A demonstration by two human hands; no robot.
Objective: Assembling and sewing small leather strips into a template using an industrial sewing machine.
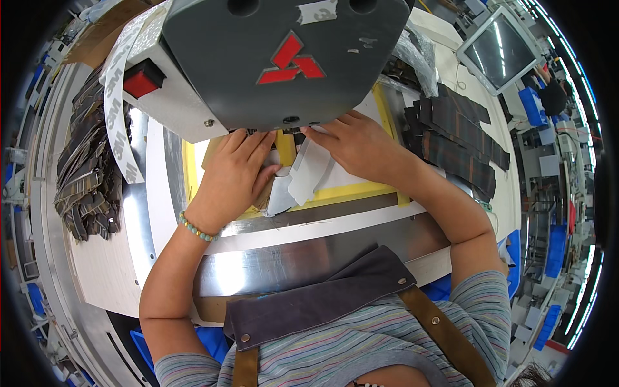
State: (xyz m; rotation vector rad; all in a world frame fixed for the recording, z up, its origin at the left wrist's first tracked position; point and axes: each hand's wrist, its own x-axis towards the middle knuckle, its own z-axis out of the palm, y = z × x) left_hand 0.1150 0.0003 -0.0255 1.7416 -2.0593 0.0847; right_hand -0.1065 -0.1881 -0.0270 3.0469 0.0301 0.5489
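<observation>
- Pale grey-white, flat, angular piece (311, 173): at near edge of yellow-taped white plate (361, 193).
- Left hand (225, 173): fingers close, thumb apart; grip untellable.
- Right hand (365, 149): fingertips partly hidden, grip untellable.
- Dark-grey machine head (245, 55): red three-diamond emblem (287, 51).
- White ribbon (115, 119): grey lettering.

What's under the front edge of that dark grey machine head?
The left hand and right hand reach its edge, with a flat yellow strip between them. The grey machine head hides whatever lies farther underneath.

Dk grey machine (284, 97), wht slip (307, 179), yel tape (189, 169), dk plaid strips (459, 124), multicol striped shirt (322, 329)
</observation>
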